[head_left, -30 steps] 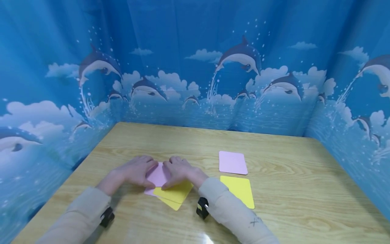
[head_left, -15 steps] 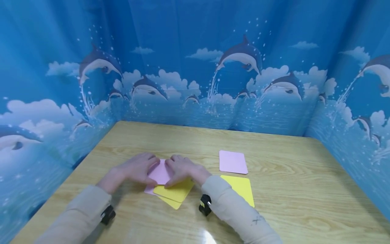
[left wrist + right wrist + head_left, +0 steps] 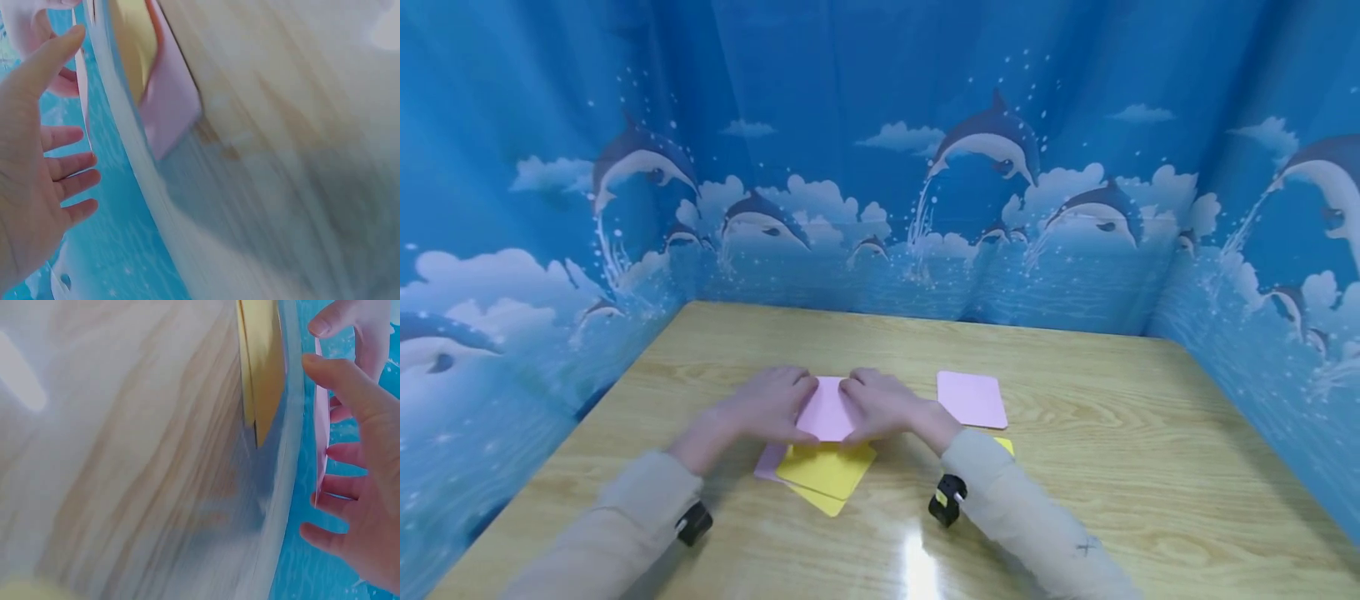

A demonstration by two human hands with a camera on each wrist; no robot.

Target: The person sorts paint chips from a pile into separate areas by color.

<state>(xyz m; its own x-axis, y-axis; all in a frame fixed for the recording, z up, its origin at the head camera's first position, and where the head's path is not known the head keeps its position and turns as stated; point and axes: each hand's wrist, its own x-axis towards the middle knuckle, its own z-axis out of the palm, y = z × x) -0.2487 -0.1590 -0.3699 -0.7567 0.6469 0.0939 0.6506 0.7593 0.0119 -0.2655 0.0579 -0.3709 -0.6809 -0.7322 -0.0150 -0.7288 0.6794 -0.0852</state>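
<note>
A square pink card (image 3: 829, 412) is held up between both hands. My left hand (image 3: 772, 406) grips its left side, thumb at the near edge and fingers at the far one. On the other side, my right hand (image 3: 883, 408) holds it the same way. In the right wrist view the pink card (image 3: 322, 425) appears nearly edge-on, raised off the table. Under and in front of the hands lie overlapping yellow cards (image 3: 827, 477), with another pink card (image 3: 768, 463) showing at their left.
To the right, a pink card (image 3: 972, 400) lies flat on the wooden table (image 3: 1090, 483). Just nearer is a yellow card (image 3: 1006, 444), mostly covered by the right sleeve. A blue dolphin-print curtain (image 3: 820, 167) surrounds the table's back and sides.
Both hands have lifted the pink card off the pile and moved it right and slightly away. The right sleeve now covers most of the yellow card on the right.
</note>
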